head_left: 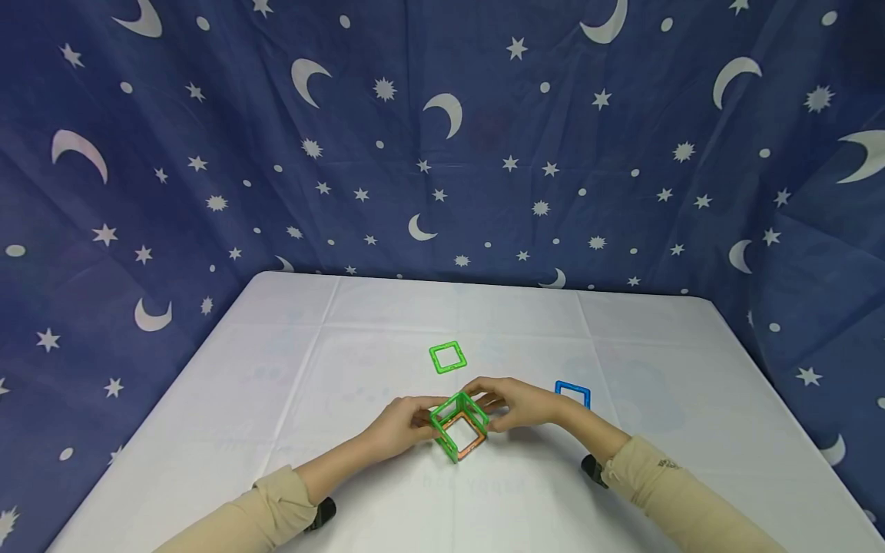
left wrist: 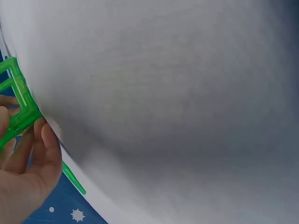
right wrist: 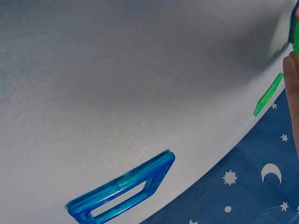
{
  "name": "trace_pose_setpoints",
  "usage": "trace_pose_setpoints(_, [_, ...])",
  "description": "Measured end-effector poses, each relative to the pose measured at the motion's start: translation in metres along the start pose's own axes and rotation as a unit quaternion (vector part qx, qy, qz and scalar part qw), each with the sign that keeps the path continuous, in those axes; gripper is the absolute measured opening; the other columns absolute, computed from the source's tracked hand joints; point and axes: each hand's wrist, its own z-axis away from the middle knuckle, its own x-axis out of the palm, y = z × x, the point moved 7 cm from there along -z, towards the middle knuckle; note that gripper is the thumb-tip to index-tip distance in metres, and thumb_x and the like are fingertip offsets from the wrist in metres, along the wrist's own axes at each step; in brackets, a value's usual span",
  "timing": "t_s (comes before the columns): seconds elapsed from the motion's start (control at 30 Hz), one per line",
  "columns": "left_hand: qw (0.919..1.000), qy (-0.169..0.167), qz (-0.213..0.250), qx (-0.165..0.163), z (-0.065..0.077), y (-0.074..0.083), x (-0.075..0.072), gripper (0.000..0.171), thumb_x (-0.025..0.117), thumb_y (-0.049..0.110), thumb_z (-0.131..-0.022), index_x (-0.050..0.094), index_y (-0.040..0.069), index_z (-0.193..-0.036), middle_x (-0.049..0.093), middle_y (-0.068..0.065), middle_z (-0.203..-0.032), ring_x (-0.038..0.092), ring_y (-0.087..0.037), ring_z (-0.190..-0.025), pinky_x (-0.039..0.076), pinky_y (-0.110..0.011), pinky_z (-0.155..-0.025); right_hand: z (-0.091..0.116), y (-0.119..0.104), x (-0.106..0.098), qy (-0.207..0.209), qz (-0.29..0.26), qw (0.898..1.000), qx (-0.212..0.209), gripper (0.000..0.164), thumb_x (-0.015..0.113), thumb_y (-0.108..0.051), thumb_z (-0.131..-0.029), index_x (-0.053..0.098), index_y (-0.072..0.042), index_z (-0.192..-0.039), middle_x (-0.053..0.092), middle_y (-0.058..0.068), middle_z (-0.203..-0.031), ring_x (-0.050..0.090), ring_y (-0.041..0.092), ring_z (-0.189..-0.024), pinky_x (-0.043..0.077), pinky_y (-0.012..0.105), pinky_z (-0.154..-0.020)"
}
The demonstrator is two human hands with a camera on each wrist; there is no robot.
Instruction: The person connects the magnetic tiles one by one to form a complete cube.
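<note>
Apparently the step in hand is joining or squaring up a small box of frames: green frames (head_left: 475,406) stand upright around an orange frame (head_left: 473,447) that forms the base, low over the bench (head_left: 373,330) and directly in front of the person. Whether the base rests on the cloth or is lifted a little, I cannot tell.

The left hand (head_left: 408,418) has its fingers pinching the box's left side; the left wrist view shows thumb and fingertips closed on a green corner. The right hand (head_left: 518,403) has bent fingers around the far right corner, with the thumb on the nearer side, so the green wall seems pinched there too, though the right wrist view catches only the edge of that hand.

The side towards the person's right appears to lack a wall, so the build looks more than half done. A loose green frame (head_left: 452,368) lies flat just beyond the box, and a blue frame (head_left: 573,385) lies to the right, partly hidden behind the right forearm.

The next move probably calls for one hand to steady the walls while the other fetches a loose frame and brings it edge to edge; a knock in reaching could fold the walls inward.
</note>
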Motion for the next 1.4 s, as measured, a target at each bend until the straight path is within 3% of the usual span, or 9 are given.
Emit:
trace_pose_setpoints(0.17, [0.999,-0.033,-0.028,0.01,0.003,0.004,0.002,0.061,0.068,0.017,-0.086,0.042,0.008,-0.141,0.067,-0.011,-0.116,0.067,-0.02,-0.097,0.053,-0.023,-0.079,0.0,-0.001,0.001,-0.006,0.005,1.0,-0.007,0.057,0.061,0.001,-0.083,0.044,-0.009,-0.136,0.049,0.014,-0.139,0.055,0.031,-0.121,0.046,0.034,-0.101])
trace_pose_setpoints(0.37, [0.9969,-0.075,-0.015,0.017,0.005,0.005,0.004,0.067,0.063,0.029,-0.09,0.033,0.014,-0.147,0.067,-0.005,-0.117,0.061,-0.009,-0.086,0.048,-0.02,-0.074,0.001,-0.002,0.0,-0.007,0.001,1.0,-0.005,0.058,0.057,0.001,-0.085,0.04,-0.007,-0.14,0.047,0.016,-0.141,0.056,0.031,-0.12,0.048,0.031,-0.098])
trace_pose_setpoints(0.57, [0.9953,-0.096,-0.007,-0.005,0.007,0.002,0.002,0.071,0.066,0.011,-0.087,0.03,0.012,-0.148,0.063,-0.01,-0.122,0.062,-0.022,-0.106,0.05,-0.018,-0.073,0.001,-0.001,0.001,-0.004,0.017,1.0,-0.006,0.058,0.054,0.0,-0.087,0.037,-0.006,-0.143,0.05,0.016,-0.138,0.055,0.032,-0.12,0.049,0.032,-0.097])
trace_pose_setpoints(0.7, [0.9946,-0.101,0.006,-0.022,0.008,-0.003,0.002,0.07,0.059,-0.004,-0.085,0.029,0.009,-0.148,0.06,-0.016,-0.125,0.059,-0.028,-0.113,0.051,-0.022,-0.077,0.0,-0.001,0.002,-0.001,0.033,0.999,-0.01,0.058,0.052,0.002,-0.087,0.037,-0.005,-0.143,0.051,0.016,-0.137,0.055,0.032,-0.12,0.049,0.033,-0.097])
trace_pose_setpoints(0.8, [0.9954,-0.089,0.025,-0.024,0.007,-0.004,0.001,0.062,0.053,-0.004,-0.089,0.032,0.008,-0.146,0.061,-0.019,-0.121,0.06,-0.03,-0.11,0.052,-0.027,-0.079,-0.001,-0.002,0.002,0.004,0.047,0.999,-0.013,0.058,0.051,0.003,-0.087,0.038,-0.006,-0.143,0.052,0.016,-0.136,0.054,0.032,-0.12,0.05,0.033,-0.096])
trace_pose_setpoints(0.97, [0.9965,-0.038,0.055,-0.049,0.0,-0.009,-0.002,0.044,0.052,0.005,-0.095,0.042,0.003,-0.138,0.065,-0.013,-0.098,0.065,-0.022,-0.084,0.053,-0.027,-0.065,-0.003,-0.006,0.004,0.014,0.063,0.998,-0.007,0.055,0.05,0.004,-0.088,0.042,-0.007,-0.141,0.053,0.014,-0.135,0.054,0.029,-0.119,0.051,0.031,-0.093])
trace_pose_setpoints(1.17, [0.9977,0.019,0.031,-0.058,-0.007,-0.01,-0.002,0.036,0.057,-0.005,-0.085,0.056,-0.006,-0.12,0.062,-0.008,-0.084,0.052,-0.009,-0.056,0.046,-0.018,-0.047,-0.005,-0.008,0.004,0.039,0.072,0.997,-0.001,0.044,0.051,0.003,-0.09,0.051,-0.007,-0.134,0.06,0.011,-0.127,0.058,0.023,-0.111,0.05,0.025,-0.088])
trace_pose_setpoints(1.27, [0.9977,0.032,0.022,-0.056,-0.012,-0.011,-0.001,0.037,0.059,-0.007,-0.083,0.057,-0.006,-0.12,0.061,-0.008,-0.082,0.05,-0.007,-0.053,0.044,-0.016,-0.046,-0.006,-0.007,0.004,0.049,0.08,0.996,0.002,0.042,0.052,0.004,-0.09,0.054,-0.007,-0.131,0.062,0.01,-0.124,0.059,0.02,-0.106,0.05,0.026,-0.085])
trace_pose_setpoints(1.4, [0.998,0.024,0.02,-0.055,-0.017,-0.012,0.0,0.04,0.061,-0.009,-0.081,0.058,-0.004,-0.121,0.062,-0.011,-0.087,0.053,-0.007,-0.059,0.046,-0.017,-0.049,-0.008,-0.007,0.003,0.058,0.079,0.995,0.002,0.038,0.054,0.004,-0.09,0.057,-0.006,-0.126,0.064,0.009,-0.12,0.06,0.022,-0.108,0.051,0.029,-0.088])
